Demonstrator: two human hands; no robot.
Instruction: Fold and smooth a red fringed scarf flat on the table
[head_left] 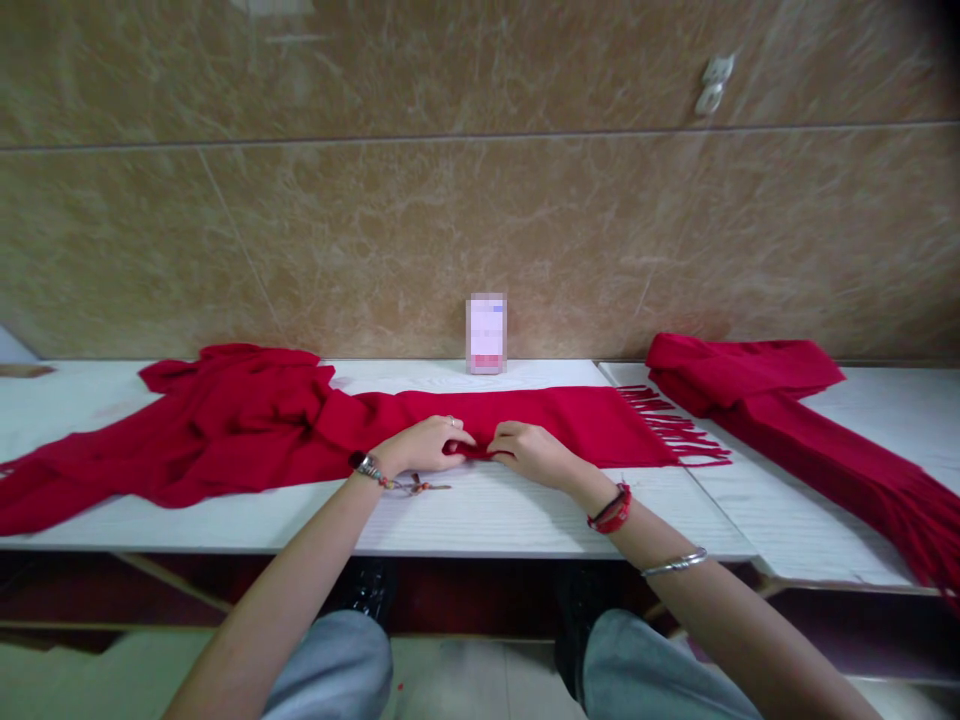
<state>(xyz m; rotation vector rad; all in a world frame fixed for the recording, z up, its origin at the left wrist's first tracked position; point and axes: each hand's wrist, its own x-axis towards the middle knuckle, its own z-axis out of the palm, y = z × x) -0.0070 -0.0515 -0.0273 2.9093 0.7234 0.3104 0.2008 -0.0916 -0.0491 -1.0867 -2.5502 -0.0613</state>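
My forearms [281, 590] reach over a white table [480, 520]. A red scarf [247, 435] lies bunched leftward, flat centrally; my left hand [426, 445] and right hand [536, 455], fingertips nearly together, pinch its near edge. Rightmost, a second scarf [817, 450] lies folded.

Red fringed scarf [600, 420], lying lengthwise on a white bench [480, 520]. The right portion is spread flat and smooth, its fringe fanned in loose strands; the left portion is heaped in overlapping folds, one stretch trailing leftward.
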